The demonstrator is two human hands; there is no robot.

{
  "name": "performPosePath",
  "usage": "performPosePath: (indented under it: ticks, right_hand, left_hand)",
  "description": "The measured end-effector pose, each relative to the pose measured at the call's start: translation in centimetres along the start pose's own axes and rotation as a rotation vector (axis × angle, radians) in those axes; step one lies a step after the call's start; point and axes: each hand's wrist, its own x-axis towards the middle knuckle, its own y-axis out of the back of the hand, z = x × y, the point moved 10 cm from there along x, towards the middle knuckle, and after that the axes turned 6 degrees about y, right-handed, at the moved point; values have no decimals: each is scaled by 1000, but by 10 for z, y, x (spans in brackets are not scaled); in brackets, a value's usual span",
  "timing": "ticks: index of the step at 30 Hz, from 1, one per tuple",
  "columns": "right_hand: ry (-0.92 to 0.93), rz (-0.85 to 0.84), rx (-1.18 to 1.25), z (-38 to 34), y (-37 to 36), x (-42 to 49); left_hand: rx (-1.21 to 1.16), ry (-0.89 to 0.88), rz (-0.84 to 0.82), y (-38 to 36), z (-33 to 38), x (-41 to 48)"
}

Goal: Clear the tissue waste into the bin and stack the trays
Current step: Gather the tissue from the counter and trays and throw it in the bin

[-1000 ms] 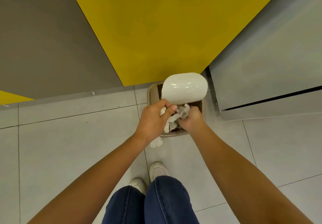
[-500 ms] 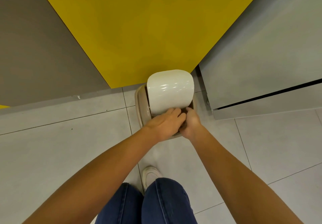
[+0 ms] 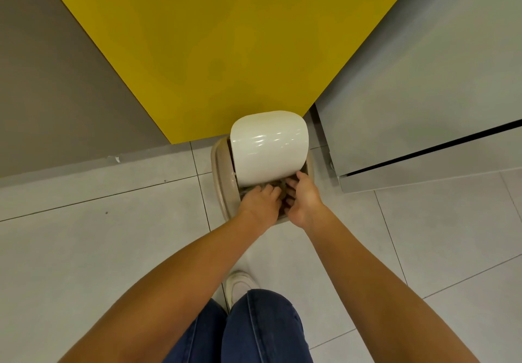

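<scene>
bin: small beige pedal-type bin [image 3: 219, 176] on the floor tiles, tucked against the yellow panel [image 3: 226, 46], grey cabinet [image 3: 409, 94] just to the right
lid: white lid [image 3: 268, 145] tipped up and leaning over the opening, so only the near half of the mouth is free
left hand: left hand [image 3: 261, 201] palm down over the opening, fingers [image 3: 272, 190] spread loosely and reaching in. Nothing visibly pinched, looks like it's pressing not gripping
right hand: right hand [image 3: 303, 196] alongside it, touching or nearly so, fingers curled down past the rim. Can't tell if it has anything, tips are hidden
tissue: no white wad showing anywhere, just a dim greyish patch [image 3: 272, 184] betw the two hands down inside (prob the waste, too dark to be sure)
step imo: pushing the tissue down so it stays in
how to do it well: press straight down w/ flat fingers, don't snag the liner or lid edge, lift the hands out open so nothing clings and gets dragged back out
watch for: lid dropping on knuckles, bits sticking to skin
trays: not in view, stacking not started afaict
</scene>
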Motion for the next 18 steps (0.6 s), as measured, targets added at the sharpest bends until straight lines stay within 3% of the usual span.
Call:
performPosePath:
  ticks: [5, 9, 18]
  right_hand:
    - [25, -16, -3, -1, -4, -9]
    - [31, -31, -30, -4, -6, -21]
    - [-14, -15, -146, -30, -10, -94]
  left_hand:
    - [-200, 25, 127, 31, -11, -12]
    - [-559, 157, 144, 48, -41, -30]
    - [-1104, 504, 287, 89, -116, -115]
